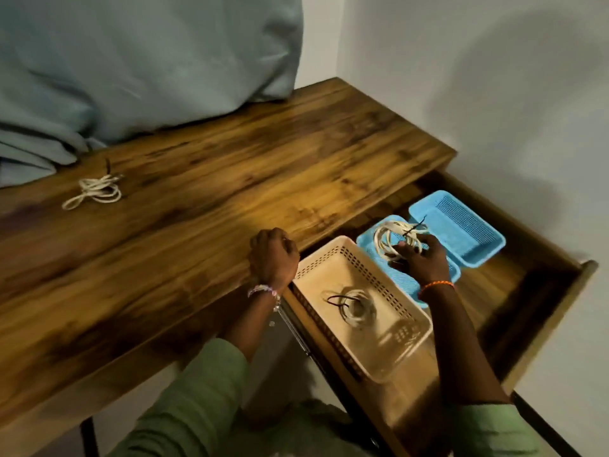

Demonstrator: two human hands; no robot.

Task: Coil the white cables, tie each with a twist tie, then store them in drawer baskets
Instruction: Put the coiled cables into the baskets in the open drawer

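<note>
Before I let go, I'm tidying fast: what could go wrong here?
The right hand holds the coil over the blue basket; dropped carelessly, it could catch on the rim. Its tie sticks up loose-looking and may unwind. One coil on the desk is easy to forget.

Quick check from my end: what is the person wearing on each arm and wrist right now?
Both arms wear pale green long sleeves, pushed up so the forearms are bare. The left hand has a beaded bracelet at the wrist, pinkish-white with some clear beads hanging. The right hand has a thin orange thread band around its wrist. No gloves, rings or watch are visible.
</note>
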